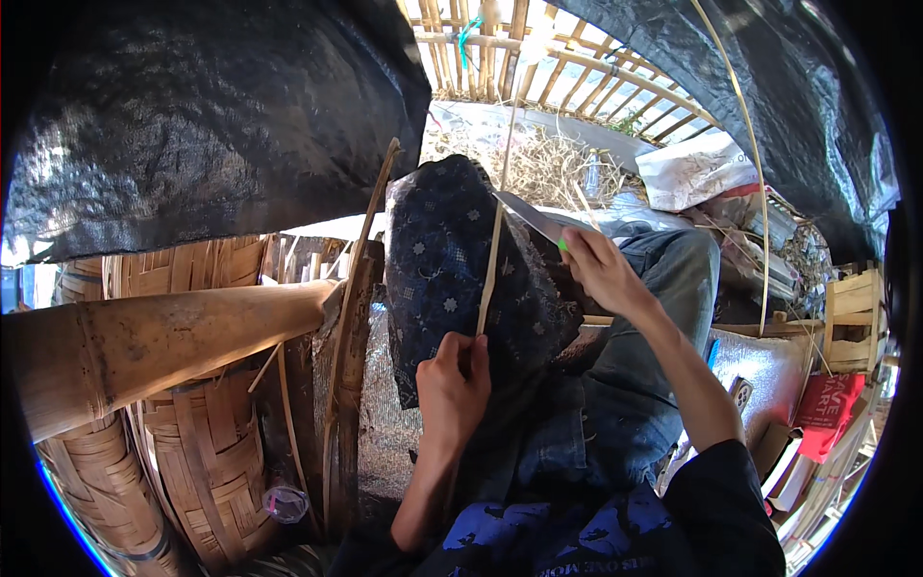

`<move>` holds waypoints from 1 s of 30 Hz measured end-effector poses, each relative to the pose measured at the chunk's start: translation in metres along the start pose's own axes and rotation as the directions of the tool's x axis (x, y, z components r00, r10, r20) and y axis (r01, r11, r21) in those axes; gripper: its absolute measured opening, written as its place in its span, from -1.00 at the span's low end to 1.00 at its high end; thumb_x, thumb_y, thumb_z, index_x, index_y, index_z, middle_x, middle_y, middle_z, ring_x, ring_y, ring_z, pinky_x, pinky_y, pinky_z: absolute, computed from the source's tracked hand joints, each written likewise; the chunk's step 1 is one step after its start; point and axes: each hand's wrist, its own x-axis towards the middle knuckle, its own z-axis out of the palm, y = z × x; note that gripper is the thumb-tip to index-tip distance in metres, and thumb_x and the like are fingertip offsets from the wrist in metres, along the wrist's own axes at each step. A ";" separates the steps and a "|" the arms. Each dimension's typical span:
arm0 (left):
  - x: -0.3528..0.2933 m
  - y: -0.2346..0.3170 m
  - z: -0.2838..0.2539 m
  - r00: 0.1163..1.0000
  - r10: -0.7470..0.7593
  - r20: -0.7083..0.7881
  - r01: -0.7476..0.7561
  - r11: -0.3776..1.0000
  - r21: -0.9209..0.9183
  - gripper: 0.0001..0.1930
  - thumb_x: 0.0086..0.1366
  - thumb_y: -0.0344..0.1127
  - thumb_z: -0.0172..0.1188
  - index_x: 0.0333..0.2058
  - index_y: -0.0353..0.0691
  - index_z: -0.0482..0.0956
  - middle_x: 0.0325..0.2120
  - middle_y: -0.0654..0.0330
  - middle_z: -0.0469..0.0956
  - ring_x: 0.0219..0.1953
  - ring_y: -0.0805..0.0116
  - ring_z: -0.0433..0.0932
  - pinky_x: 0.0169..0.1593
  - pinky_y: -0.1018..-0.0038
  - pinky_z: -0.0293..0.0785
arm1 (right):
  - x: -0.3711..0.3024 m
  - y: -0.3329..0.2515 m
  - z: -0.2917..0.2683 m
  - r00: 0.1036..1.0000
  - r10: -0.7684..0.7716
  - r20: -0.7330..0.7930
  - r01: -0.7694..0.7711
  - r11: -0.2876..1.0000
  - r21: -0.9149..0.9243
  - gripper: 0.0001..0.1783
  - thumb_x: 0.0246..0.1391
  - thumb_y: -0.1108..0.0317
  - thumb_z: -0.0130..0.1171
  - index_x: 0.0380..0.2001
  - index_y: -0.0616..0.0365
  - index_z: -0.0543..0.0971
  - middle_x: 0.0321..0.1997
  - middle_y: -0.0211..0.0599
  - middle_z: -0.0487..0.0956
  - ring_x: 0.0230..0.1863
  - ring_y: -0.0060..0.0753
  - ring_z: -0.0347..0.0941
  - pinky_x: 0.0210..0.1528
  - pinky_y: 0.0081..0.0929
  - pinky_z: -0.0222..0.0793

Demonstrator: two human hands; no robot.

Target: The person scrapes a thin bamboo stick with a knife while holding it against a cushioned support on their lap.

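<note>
My left hand (454,389) pinches the near end of a long, thin bamboo strip (491,264). The strip runs away from me over a dark patterned cloth (433,250) draped across my left leg, and its far part rises toward the bamboo fence. In my right hand (608,273) is a knife (531,217) with a broad steel blade and a bit of bright green at the handle. The blade's tip end meets the strip, or lies very close to it, near the cloth's far right edge. Fingers of my right hand cover most of the handle.
A thick bamboo pole (183,341) juts in from the left above woven bamboo baskets (207,452). Black plastic sheets (212,125) hang at both upper sides. Beyond my legs lie dry shavings (538,159) and a white sack (694,173). A red bag (829,413) sits at right.
</note>
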 end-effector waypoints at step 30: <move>0.008 0.015 -0.010 0.989 0.144 -0.015 -0.141 0.981 0.134 -0.83 0.19 -0.42 0.19 -0.50 -0.25 0.37 -0.78 0.05 0.44 -0.71 0.07 0.50 -0.67 0.33 0.30 | 0.079 0.007 -0.043 0.956 -0.284 0.073 0.292 0.893 -0.343 -0.48 0.32 0.10 -0.18 -0.55 0.35 0.42 -0.74 -0.14 0.33 -0.69 -0.31 0.26 -0.52 -0.20 0.17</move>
